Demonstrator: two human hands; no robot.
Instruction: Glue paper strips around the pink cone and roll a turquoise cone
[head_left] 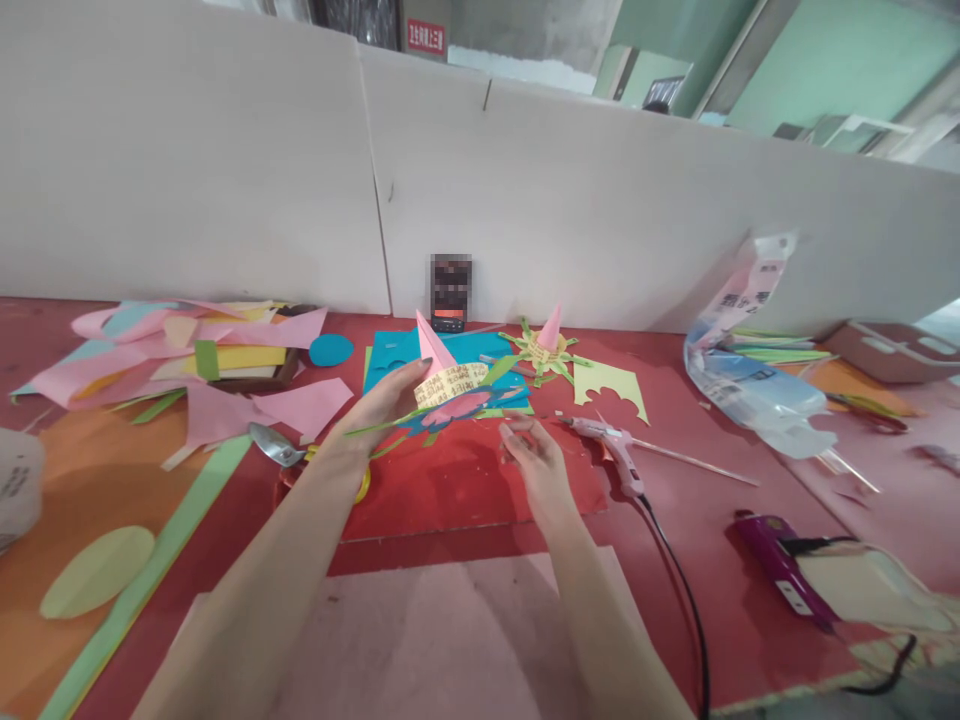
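Observation:
My left hand (390, 402) grips a paper craft (454, 392) by its left side, thumb on top. The craft has a pink cone, a printed cream disc and blue, pink and green pieces around its rim; it is held tilted above a red sheet (480, 490). Just right of it, my right hand (531, 448) has its fingers curled but apart, with nothing visible between them. Behind lies a similar craft (546, 350) with a pink cone and green strips. A pink glue gun (616, 450) rests right of my right hand.
Paper scraps (262, 345) and a metal scissors-like tool (274, 446) lie left. A phone (450, 293) leans on the white partition (570, 200). At right are a plastic bag (757, 390), a purple power strip (784, 570) and the glue gun's black cord (679, 575).

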